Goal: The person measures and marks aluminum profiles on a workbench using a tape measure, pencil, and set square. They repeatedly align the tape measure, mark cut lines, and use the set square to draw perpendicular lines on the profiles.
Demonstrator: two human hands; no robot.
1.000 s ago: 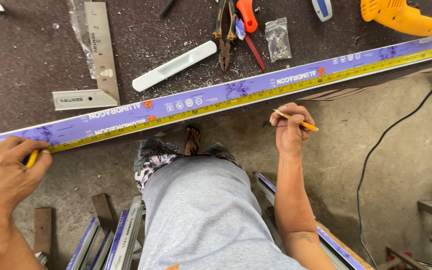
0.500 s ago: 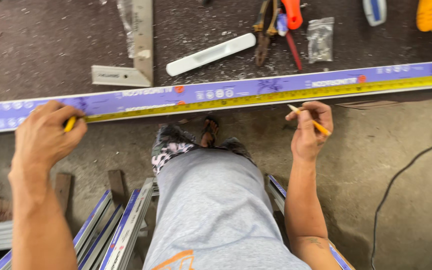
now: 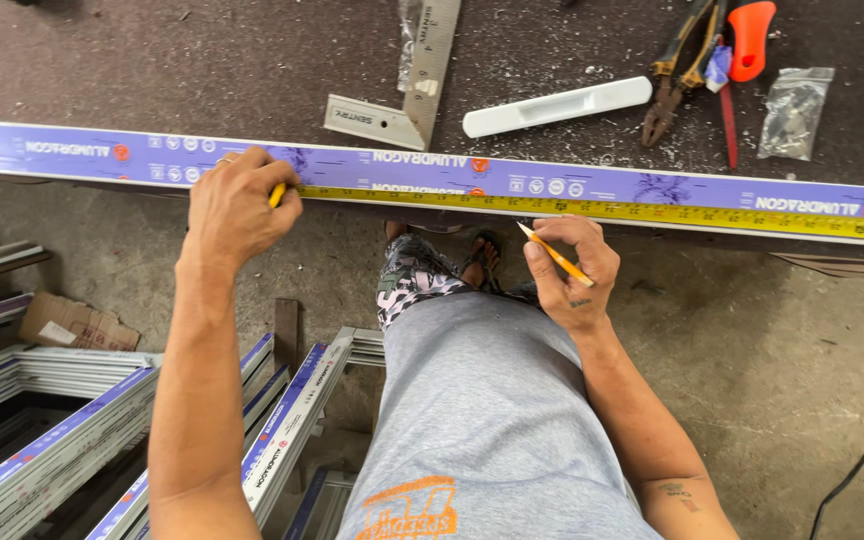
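While the left hand point(image 3: 237, 205) pinches the yellow tape point(image 3: 592, 207) flat along the profile point(image 3: 512, 180) at the surface's near edge, right-hand fingers point(image 3: 552, 245) pinch a pencil point(image 3: 555, 254) for marking.

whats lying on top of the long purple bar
A yellow tape measure runs along the purple bar. The left hand pins its end, covering that part; the right hand holds a pencil beside it.
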